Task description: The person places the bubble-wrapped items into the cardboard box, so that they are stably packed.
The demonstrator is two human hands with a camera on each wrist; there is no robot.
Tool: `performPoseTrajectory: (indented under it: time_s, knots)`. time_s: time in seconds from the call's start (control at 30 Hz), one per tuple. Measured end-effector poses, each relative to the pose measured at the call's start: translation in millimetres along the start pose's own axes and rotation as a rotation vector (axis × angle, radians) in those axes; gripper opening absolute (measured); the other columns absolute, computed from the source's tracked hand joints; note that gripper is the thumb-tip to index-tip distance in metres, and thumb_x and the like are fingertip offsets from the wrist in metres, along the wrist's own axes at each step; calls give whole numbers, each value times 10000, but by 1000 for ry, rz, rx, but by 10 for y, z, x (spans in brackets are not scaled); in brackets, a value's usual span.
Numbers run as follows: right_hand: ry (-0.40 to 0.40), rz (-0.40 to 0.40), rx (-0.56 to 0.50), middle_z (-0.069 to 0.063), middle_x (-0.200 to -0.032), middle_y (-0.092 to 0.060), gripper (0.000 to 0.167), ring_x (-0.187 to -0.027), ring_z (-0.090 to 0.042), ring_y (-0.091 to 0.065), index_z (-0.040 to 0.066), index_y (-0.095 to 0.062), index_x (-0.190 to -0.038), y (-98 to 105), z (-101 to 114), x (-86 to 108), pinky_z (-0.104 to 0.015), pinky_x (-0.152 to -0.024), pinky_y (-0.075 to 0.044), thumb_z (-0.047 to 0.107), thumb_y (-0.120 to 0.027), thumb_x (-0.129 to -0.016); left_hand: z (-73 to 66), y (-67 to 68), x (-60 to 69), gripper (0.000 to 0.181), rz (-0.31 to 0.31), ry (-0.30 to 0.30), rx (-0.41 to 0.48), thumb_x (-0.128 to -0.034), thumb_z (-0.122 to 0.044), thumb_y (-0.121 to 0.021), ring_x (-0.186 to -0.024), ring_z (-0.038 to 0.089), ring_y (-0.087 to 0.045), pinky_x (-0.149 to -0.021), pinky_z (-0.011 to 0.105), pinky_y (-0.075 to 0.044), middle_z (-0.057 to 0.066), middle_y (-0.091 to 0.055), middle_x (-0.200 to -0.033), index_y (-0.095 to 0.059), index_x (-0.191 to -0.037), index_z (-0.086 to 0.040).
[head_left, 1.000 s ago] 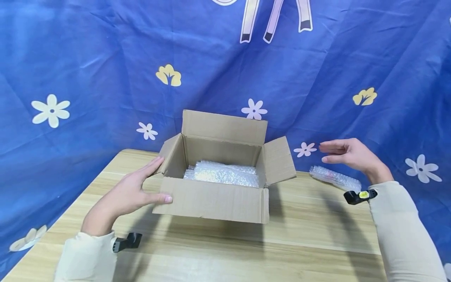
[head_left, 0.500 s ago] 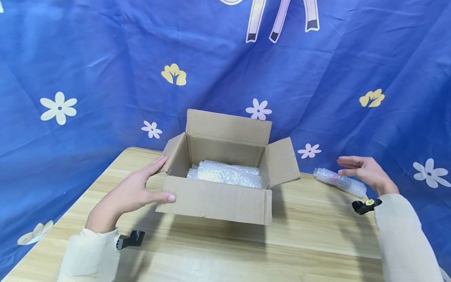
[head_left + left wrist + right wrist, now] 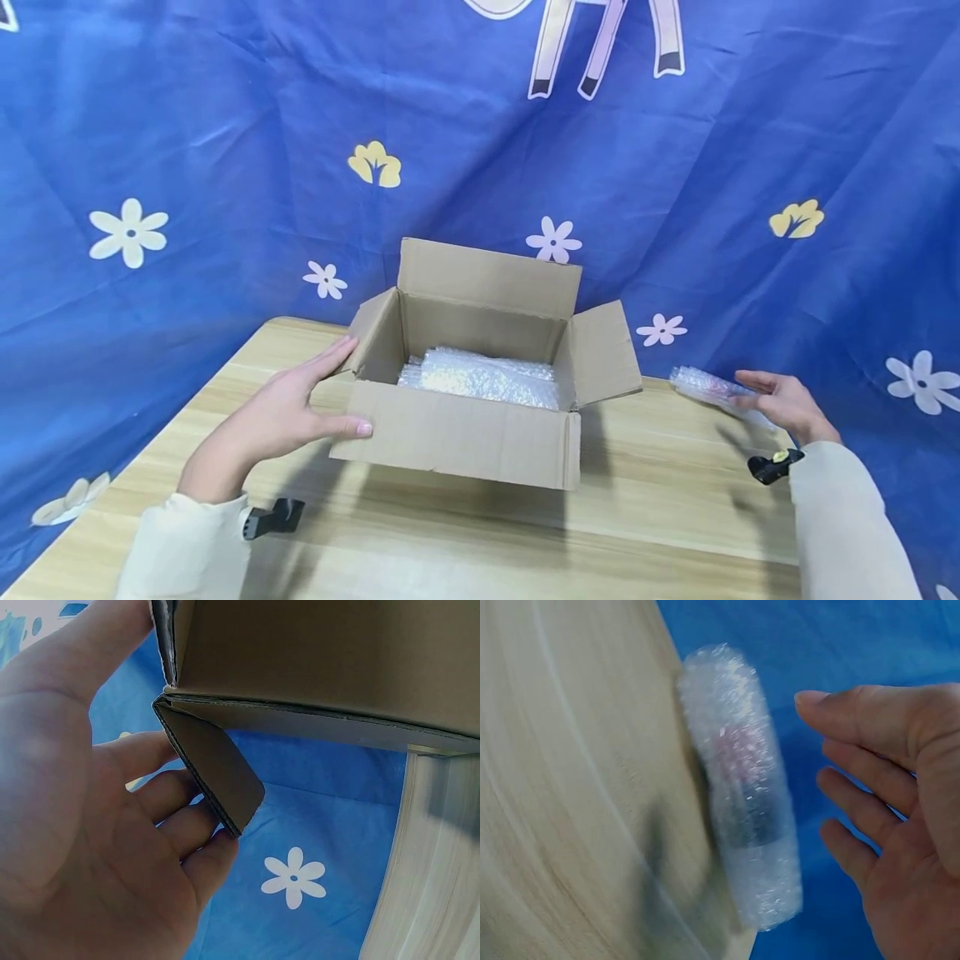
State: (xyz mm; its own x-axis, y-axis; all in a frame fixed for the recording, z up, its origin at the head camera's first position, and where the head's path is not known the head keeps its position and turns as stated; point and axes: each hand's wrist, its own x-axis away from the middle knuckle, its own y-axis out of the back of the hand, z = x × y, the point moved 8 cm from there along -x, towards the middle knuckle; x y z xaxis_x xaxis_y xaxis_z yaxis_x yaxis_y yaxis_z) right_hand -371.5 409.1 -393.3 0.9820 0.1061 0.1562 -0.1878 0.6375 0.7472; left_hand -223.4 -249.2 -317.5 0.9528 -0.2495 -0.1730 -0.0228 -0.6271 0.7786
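A cardboard box [image 3: 450, 433] stands with its flaps spread outward, holding bubble-wrapped packages [image 3: 487, 379]. My left hand [image 3: 281, 421] holds its left corner: the thumb lies on the front flap, and the fingers bend behind the left side flap [image 3: 214, 769]. At the table's far right edge lies a long bubble-wrapped package [image 3: 697, 385] with a reddish patch and a dark patch showing through the wrap; what is inside cannot be told. My right hand [image 3: 787, 407] hovers at its right end. In the right wrist view, a gap separates the loosely bent fingers from the package [image 3: 739, 787].
The wooden table [image 3: 660, 500] ends just beyond the box and at the package. Behind it hangs a blue curtain [image 3: 450, 108] with flower prints. A black wrist camera [image 3: 774, 467] sits on the right sleeve, another camera [image 3: 273, 518] on the left.
My right hand has come down from above the wrapped package to its right end. The left hand stays on the box, and the view has shifted slightly.
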Motion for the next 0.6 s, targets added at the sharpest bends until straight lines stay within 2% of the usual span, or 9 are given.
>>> performPoseTrajectory:
  time_s: [0.13,0.3,0.47,0.6]
  knots:
    - [-22,3,44,-369,-1530,-235,849,-1362,-607,-191,-20,-301,-1547,-37,-76,-64,-744,-989,-304,360,-726,-918,-9,3,12,1144,2,1,5,-741,-594,-818,-1444,391,-270,-1098,627,-286,96,-211,-1636,-216,-1609,-155]
    - [-10,-7,99,-412,-1503,-218,884,-1343,-624,-199,-42,-279,-1543,-42,-86,-158,-746,-993,-295,326,-749,-891,-8,-4,12,1141,-2,3,13,-741,-583,-824,-1444,390,-271,-1099,627,-284,94,-210,-1637,-217,-1609,-158]
    - [11,-10,155,-443,-1465,-247,828,-1312,-641,-231,-86,-299,-1512,-83,-125,-227,-734,-1002,-296,304,-716,-913,-9,1,8,1139,-5,2,6,-742,-582,-823,-1442,393,-274,-1099,626,-287,88,-208,-1638,-215,-1610,-163]
    - [0,19,195,-466,-1448,-229,832,-1296,-661,-218,-112,-257,-1507,-151,-199,-251,-744,-997,-293,278,-701,-921,-8,-5,0,1137,-2,0,3,-742,-574,-828,-1438,396,-281,-1100,623,-290,108,-228,-1630,-224,-1607,-150]
